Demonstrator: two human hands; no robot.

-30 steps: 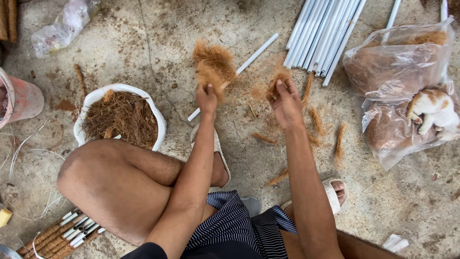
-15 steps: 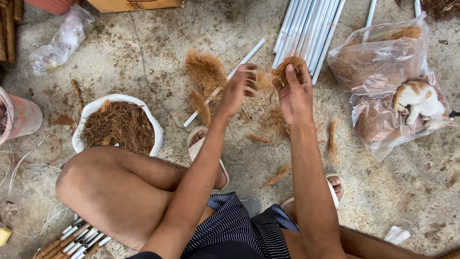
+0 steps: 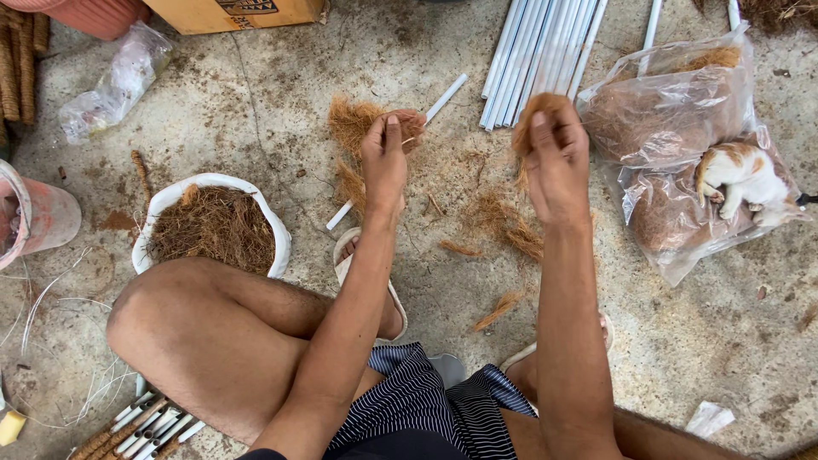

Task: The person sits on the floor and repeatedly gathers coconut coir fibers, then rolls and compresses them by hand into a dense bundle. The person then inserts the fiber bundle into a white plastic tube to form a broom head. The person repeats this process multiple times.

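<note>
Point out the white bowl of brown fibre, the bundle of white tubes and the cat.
white bowl (image 3: 271, 232), head view, on its right rim.
bundle of white tubes (image 3: 538, 53), head view, on the middle of the bundle.
cat (image 3: 750, 175), head view, on its white flank, atop the plastic bags.

Left hand (image 3: 385, 162) grips a tuft of brown fibre (image 3: 354, 123); right hand (image 3: 555, 158) pinches another fibre clump (image 3: 535, 109). White tubes (image 3: 541, 51) lie beyond; a fibre-filled white sack (image 3: 213, 230) sits left.
</note>
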